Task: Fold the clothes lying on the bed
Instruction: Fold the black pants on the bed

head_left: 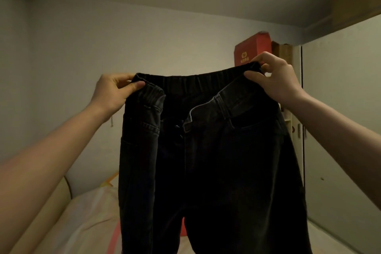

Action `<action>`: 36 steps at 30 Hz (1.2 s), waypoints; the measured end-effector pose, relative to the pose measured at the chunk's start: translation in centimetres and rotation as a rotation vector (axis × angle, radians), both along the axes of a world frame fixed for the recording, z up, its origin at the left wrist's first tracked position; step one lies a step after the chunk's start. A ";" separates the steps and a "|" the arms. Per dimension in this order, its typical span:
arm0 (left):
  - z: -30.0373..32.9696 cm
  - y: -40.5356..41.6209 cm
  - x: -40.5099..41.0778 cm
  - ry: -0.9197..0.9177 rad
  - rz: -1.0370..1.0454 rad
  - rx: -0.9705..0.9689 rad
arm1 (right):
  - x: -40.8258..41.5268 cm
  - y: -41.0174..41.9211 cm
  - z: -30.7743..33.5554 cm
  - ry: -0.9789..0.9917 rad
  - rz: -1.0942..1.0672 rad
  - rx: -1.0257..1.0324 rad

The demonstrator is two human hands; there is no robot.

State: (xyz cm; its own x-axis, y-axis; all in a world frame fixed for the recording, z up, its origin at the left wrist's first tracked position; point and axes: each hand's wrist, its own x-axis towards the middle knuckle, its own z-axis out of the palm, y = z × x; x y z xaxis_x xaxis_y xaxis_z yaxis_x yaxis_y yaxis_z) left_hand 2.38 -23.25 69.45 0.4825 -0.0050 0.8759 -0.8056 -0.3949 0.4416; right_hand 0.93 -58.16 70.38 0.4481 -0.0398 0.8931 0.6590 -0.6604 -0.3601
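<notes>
A pair of black jeans (216, 161) hangs in the air in front of me, held up by its elastic waistband, fly open, legs dropping out of the bottom of the view. My left hand (112, 92) pinches the waistband's left end between thumb and fingers. My right hand (274, 77) pinches the right end, slightly higher. The bed (86, 218) with a pale cover lies below and behind the jeans, mostly hidden by them.
A red box (252, 48) sits on top of a wooden cabinet (285, 51) at the back right. A large pale wardrobe door (340, 119) fills the right side. A plain wall stands behind, and a headboard edge (68, 187) shows at the left.
</notes>
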 end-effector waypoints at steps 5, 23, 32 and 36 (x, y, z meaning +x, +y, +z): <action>-2.4 -0.5 0.4 0.078 -0.047 0.007 | 0.6 -0.4 -2.3 0.066 0.016 0.001; -9.3 -15.4 7.9 0.261 -0.232 -0.074 | 1.3 -13.9 -10.6 0.277 -0.098 0.090; -11.8 -38.4 11.7 0.342 -0.390 -0.113 | -1.9 -33.9 -13.8 0.328 -0.300 0.126; -12.7 -49.4 12.1 0.341 -0.428 -0.116 | -3.7 -43.3 -13.9 0.359 -0.392 0.090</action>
